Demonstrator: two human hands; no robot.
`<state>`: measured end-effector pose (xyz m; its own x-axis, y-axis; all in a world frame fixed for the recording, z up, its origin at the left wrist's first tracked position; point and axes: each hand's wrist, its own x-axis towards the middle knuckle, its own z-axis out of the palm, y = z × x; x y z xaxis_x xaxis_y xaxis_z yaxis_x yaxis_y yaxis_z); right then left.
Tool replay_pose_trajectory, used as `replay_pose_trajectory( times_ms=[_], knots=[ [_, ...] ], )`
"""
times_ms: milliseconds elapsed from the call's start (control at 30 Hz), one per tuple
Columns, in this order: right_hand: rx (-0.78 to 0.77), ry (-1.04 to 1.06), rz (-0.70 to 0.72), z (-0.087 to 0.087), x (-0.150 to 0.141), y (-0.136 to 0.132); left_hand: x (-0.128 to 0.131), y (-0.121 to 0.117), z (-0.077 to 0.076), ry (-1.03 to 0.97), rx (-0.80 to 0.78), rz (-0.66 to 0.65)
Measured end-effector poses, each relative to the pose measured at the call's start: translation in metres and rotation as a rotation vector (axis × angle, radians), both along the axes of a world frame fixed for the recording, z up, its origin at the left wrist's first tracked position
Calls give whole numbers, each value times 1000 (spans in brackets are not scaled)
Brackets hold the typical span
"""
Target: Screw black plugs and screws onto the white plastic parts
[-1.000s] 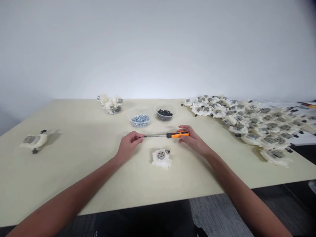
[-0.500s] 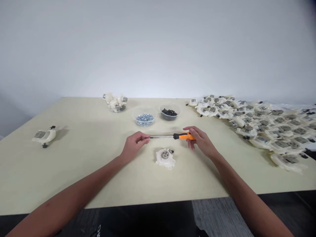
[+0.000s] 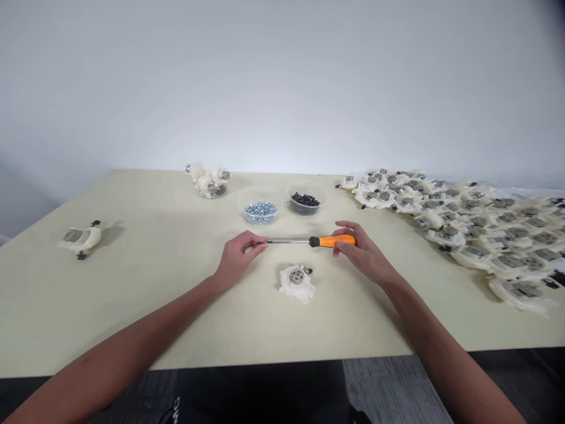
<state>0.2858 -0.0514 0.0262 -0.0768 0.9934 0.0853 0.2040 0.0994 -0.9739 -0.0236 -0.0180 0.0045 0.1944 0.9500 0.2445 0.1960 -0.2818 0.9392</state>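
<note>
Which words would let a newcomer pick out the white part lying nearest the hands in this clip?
On the pale table, find the orange-handled screwdriver between the left hand and right hand. Just below it lies a white plastic housing with a round metal centre, alone, unlike the heap of similar pieces at the right.

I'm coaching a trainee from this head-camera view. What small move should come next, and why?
Probably release the tip of the screwdriver with the left hand, keeping the right hand on the orange handle: the right hand already grips it, and the white plastic part lies just beside the shaft.
</note>
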Motion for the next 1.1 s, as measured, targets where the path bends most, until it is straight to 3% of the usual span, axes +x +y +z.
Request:
replay_pose_trajectory(
  times_ms=[133,300,467,633,800,933,1100],
  knots=[
    [-90,-16,-37,0,-1,0,1,-1,-2,24,48,-26],
    [1,29,27,-1,0,-1,1,-1,-3,-10,26,13],
    [-112,-69,-4,1,-1,-3,0,-2,-1,-8,46,-4],
    [-8,38,24,0,-1,-2,1,-3,1,-1,38,22],
    [-110,9,-14,0,-2,-2,1,-4,-1,13,57,-7],
    [-44,42,49,1,-3,-3,0,-3,0,-40,43,19],
    [-104,-14,-10,2,-5,-4,-1,-3,1,6,76,0]
  ],
)
